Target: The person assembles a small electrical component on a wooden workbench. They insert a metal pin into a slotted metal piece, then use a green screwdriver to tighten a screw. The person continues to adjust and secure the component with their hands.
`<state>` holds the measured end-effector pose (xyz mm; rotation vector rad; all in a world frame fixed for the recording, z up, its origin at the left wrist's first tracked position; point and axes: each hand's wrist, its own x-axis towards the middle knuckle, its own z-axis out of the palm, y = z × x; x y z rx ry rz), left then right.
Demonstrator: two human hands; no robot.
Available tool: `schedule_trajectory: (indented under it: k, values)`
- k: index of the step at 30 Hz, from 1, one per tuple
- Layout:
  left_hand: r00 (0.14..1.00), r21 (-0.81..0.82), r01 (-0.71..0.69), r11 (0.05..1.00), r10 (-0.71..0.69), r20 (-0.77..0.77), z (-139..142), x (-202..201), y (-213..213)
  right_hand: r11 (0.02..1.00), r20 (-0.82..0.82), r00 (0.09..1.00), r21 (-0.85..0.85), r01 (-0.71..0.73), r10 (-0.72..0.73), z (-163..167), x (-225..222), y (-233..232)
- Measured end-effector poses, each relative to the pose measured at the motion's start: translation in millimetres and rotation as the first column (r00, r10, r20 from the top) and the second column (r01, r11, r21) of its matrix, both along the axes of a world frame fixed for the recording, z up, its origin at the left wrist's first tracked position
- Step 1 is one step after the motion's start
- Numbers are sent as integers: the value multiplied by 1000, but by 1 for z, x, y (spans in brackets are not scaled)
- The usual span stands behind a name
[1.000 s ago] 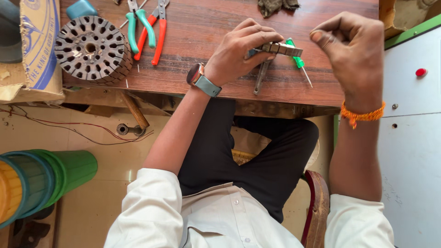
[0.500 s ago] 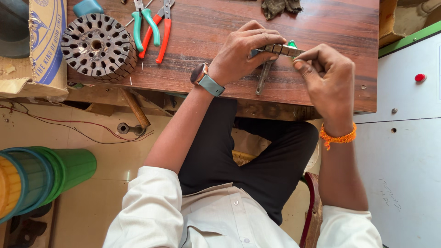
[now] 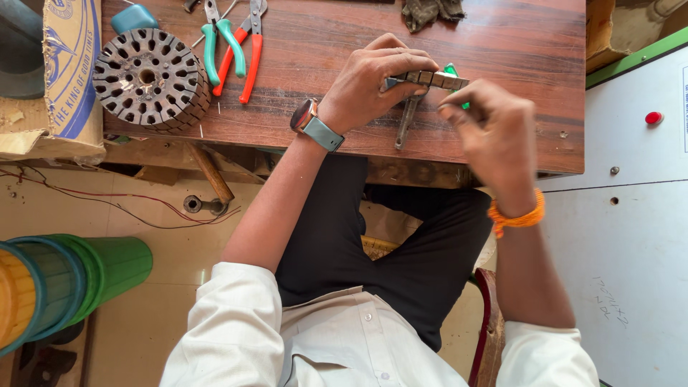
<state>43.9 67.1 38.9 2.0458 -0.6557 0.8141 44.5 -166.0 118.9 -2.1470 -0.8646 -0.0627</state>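
Overhead, left hand [image 3: 373,86] fingers clenched on metal strip [image 3: 426,77] above wooden workbench [image 3: 523,64].

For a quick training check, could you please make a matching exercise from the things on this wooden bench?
Things:
1. slotted metal core
2. pliers
3. ridged metal strip
4. crumpled rag

Places:
A. far edge of the bench
B. bench's left end
C. held in the left hand
D. just right of the core

Pairs: 1-B, 2-D, 3-C, 4-A
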Motion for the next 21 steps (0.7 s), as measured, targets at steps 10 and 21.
schedule_trajectory:
  k: [10, 21]
  values:
    - [1000, -7, 13, 1000, -13, -21, 10, -3, 3, 993, 375, 920, -71, -90, 110, -60, 15, 11]
    - [963, 60, -257, 965, 250, 105, 25, -46, -16, 980, 251, 964, 152, -130, 89, -78, 22, 6]
